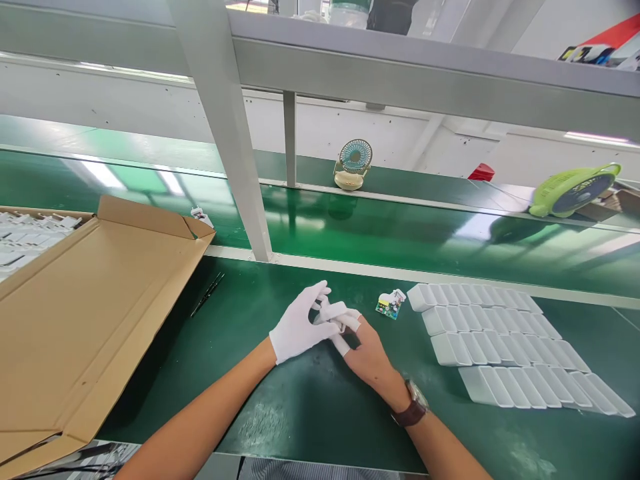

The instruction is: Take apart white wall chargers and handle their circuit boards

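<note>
My left hand [299,325] wears a white glove, and its fingers are closed on a small white plastic part [334,311]. White coverings sit on the fingertips of my right hand [367,350], which is bare otherwise and pinches the same part from the right. Fingers hide much of the part, so its exact shape is unclear. Just right of my hands lies a small green circuit board [389,305] with a yellow component and a white piece on it. Further right, white plastic housings [500,347] lie in several slanted rows.
A cardboard box [100,300] with white plastic parts [35,237] takes up the left side. Dark tweezers [207,295] lie beside it. A grey post [225,133] rises from the table's back edge. Behind stand a small fan [354,163] and a green fan [575,191].
</note>
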Motion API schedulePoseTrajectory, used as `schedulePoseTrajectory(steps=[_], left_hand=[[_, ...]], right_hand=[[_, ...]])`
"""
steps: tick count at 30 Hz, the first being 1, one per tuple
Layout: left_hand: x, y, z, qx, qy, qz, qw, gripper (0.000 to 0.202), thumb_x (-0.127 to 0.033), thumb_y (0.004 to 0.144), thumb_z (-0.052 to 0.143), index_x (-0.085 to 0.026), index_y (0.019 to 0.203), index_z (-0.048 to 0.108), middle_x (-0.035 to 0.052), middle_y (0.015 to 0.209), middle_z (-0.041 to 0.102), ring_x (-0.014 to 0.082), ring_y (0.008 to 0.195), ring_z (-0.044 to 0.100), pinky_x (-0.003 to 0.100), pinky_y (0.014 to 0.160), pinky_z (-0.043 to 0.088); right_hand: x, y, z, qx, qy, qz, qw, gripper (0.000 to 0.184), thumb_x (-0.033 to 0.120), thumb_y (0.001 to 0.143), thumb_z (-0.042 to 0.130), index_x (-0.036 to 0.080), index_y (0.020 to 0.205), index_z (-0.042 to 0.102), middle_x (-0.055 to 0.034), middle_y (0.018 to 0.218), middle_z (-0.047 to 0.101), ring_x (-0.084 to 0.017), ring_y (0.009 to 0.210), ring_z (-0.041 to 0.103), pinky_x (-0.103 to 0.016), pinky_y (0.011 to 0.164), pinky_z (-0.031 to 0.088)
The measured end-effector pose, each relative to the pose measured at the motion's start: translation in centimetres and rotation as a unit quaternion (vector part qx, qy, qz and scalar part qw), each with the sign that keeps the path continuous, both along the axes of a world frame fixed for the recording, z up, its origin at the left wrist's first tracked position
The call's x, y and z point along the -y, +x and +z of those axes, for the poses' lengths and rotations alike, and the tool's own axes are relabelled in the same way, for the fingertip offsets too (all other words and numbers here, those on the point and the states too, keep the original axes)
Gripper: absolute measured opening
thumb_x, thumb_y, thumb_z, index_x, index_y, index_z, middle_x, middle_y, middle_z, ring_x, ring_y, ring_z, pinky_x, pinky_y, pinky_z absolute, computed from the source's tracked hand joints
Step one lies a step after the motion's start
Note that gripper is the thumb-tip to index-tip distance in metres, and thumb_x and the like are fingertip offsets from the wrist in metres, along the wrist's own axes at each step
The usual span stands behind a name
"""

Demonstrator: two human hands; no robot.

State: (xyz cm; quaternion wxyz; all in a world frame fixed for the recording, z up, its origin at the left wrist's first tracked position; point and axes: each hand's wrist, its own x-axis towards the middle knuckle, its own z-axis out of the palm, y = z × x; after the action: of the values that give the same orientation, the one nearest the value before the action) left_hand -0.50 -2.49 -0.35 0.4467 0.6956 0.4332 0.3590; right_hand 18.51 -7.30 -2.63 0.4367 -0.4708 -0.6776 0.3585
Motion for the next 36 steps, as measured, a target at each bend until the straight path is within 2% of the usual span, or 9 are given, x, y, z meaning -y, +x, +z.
schedulePoseTrajectory(steps=[3,6,15,20,23,26,32,34,36], left_hand=[[-0.8,-0.8,0.0,-0.012,-0.021,-0.058,0.998,0.056,-0.027,0.085,0.07,-0.028,0.14,0.057,0.0054,0.122,0.067,0.0223,0.109,0.063,0.041,0.099,0.052],[-1.4,-1.5,0.2,0.013,-0.051,-0.073,0.996,0.04,-0.027,0.092,0.063,-0.026,0.132,0.062,0.0041,0.112,0.068,0.0197,0.101,0.066,0.036,0.092,0.054],[-2.1,-2.2,0.8,0.013,-0.12,-0.108,0.987,0.048,-0.031,0.092,0.065,-0.025,0.138,0.057,0.0071,0.12,0.067,0.02,0.102,0.065,0.036,0.091,0.054],[-2.1,-2.1,0.9,0.036,-0.14,-0.109,0.983,0.048,-0.037,0.091,0.068,-0.024,0.137,0.058,0.0081,0.118,0.066,0.0203,0.098,0.064,0.036,0.087,0.055],[-2.3,-2.2,1.3,0.086,-0.147,-0.09,0.981,0.051,-0.044,0.093,0.066,-0.022,0.137,0.057,0.0104,0.119,0.065,0.022,0.101,0.064,0.037,0.087,0.055],[-2.5,-2.4,1.5,0.122,-0.11,-0.073,0.984,0.056,-0.052,0.094,0.063,-0.019,0.14,0.056,0.0133,0.124,0.065,0.0258,0.111,0.062,0.042,0.098,0.051],[-2.4,-2.5,1.1,0.119,-0.106,-0.06,0.985,0.06,-0.053,0.093,0.062,-0.019,0.141,0.055,0.0157,0.128,0.064,0.0294,0.116,0.061,0.042,0.094,0.053],[-2.3,-2.2,0.8,0.103,-0.1,-0.057,0.988,0.059,-0.048,0.092,0.062,-0.02,0.143,0.052,0.0153,0.129,0.062,0.029,0.116,0.061,0.043,0.092,0.054],[-2.0,-1.7,0.4,0.082,-0.064,-0.049,0.993,0.063,-0.04,0.088,0.068,-0.021,0.144,0.05,0.0143,0.131,0.061,0.0281,0.116,0.061,0.044,0.095,0.053]], right_hand=[[0.2,0.4,-0.8,0.154,0.106,0.005,0.982,0.041,0.023,0.099,0.057,0.03,0.139,0.058,-0.0114,0.13,0.062,-0.027,0.117,0.062,-0.049,0.1,0.056],[0.3,0.6,-1.4,0.199,0.142,0.0,0.97,0.046,0.02,0.099,0.057,0.029,0.144,0.053,-0.012,0.129,0.062,-0.027,0.114,0.064,-0.046,0.096,0.059],[0.6,0.8,-1.7,0.255,0.114,-0.005,0.96,0.046,0.026,0.102,0.055,0.027,0.147,0.05,-0.0122,0.135,0.061,-0.027,0.116,0.065,-0.046,0.097,0.06],[0.5,1.1,-1.9,0.302,0.145,0.011,0.942,0.042,0.028,0.104,0.051,0.029,0.145,0.055,-0.0137,0.136,0.06,-0.027,0.11,0.067,-0.045,0.091,0.062],[0.5,1.2,-1.4,0.282,0.183,-0.02,0.942,0.04,0.027,0.102,0.054,0.029,0.142,0.058,-0.0138,0.133,0.061,-0.025,0.106,0.069,-0.041,0.088,0.063],[0.4,1.4,-0.9,0.239,0.201,-0.058,0.948,0.038,0.023,0.1,0.056,0.027,0.138,0.061,-0.0133,0.133,0.061,-0.024,0.109,0.068,-0.038,0.092,0.061],[0.4,1.4,-1.1,0.271,0.131,-0.002,0.953,0.036,0.021,0.1,0.052,0.026,0.134,0.065,-0.0139,0.125,0.066,-0.026,0.104,0.069,-0.043,0.09,0.06],[0.4,1.3,-1.3,0.2,0.095,-0.01,0.975,0.036,0.023,0.1,0.054,0.029,0.133,0.066,-0.012,0.127,0.065,-0.026,0.108,0.067,-0.044,0.095,0.058],[0.3,1.1,-1.3,0.041,0.023,-0.032,0.998,0.033,0.028,0.098,0.059,0.03,0.13,0.067,-0.0098,0.129,0.066,-0.026,0.11,0.066,-0.044,0.096,0.058]])
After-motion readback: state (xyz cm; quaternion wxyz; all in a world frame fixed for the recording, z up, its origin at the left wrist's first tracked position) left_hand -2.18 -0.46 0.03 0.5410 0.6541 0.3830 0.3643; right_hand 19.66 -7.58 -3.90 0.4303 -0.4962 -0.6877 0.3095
